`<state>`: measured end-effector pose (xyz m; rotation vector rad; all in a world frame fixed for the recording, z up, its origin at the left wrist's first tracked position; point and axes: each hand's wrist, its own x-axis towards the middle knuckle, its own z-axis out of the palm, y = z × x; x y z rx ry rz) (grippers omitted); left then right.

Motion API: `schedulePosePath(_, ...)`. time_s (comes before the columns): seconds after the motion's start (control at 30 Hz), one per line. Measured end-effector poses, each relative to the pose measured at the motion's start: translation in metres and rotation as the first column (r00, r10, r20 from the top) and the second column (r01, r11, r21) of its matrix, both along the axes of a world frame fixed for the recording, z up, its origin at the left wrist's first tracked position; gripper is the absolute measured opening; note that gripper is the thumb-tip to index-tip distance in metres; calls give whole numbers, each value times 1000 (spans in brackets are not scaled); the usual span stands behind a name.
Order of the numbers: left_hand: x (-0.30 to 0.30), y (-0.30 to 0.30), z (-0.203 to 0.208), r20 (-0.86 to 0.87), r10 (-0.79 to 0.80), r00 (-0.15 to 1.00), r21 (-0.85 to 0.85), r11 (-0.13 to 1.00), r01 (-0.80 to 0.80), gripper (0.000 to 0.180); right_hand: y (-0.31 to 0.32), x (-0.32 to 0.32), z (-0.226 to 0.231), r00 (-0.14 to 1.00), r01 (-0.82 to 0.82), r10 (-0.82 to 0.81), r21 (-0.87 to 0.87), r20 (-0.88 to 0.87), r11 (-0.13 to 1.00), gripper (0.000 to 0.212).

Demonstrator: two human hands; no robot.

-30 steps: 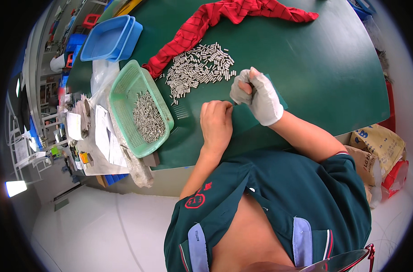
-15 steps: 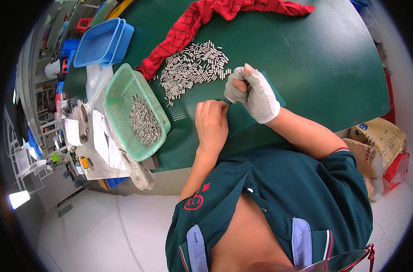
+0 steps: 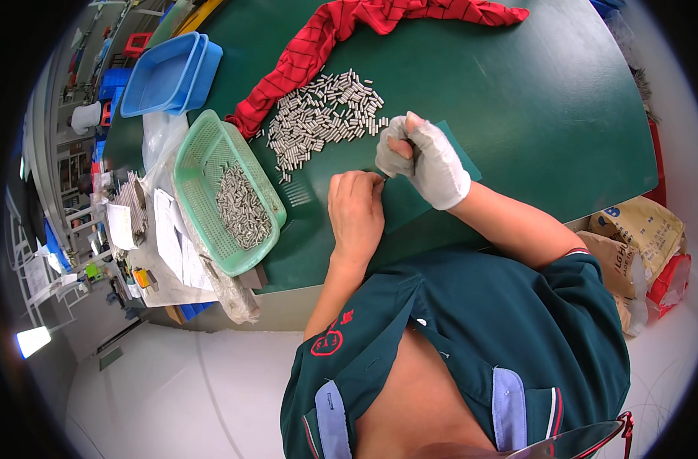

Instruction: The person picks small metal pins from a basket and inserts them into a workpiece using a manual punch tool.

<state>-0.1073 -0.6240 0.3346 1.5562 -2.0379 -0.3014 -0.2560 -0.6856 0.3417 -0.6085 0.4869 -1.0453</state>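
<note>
bordering open green tabletop [image 3: 563,99], right hand [image 3: 435,162] well inside its right edge

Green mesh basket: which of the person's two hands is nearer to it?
Left. The bare left hand is right of the green mesh basket, not touching it; the gloved right hand is farther right.

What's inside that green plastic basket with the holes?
Inside the light green, oblong, perforated plastic basket is a heap of small, silvery metal cylinders. Top pieces show; lower ones, and the basket's bottom beneath them, are covered.
</note>
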Motion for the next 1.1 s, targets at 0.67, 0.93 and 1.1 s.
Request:
schedulePosePath(0.67, -3, 1, -5, -57, 36, 998, -19, 999, -37, 15, 11, 0, -1, 979, -31, -2, -159, -202, 987, 62)
schedulePosePath(0.93, 17, -1, 10, -337, 14, 942, -35, 999, -27, 14, 10, 2, -3, 992, -21, -1, -178, -128, 984, 59)
schedulePosePath(1.1, 44, 11, 23, -587, 15, 810, -56, 997, -60, 12, 14, 4, -2, 983, -55, 2, -289, -182, 956, 60)
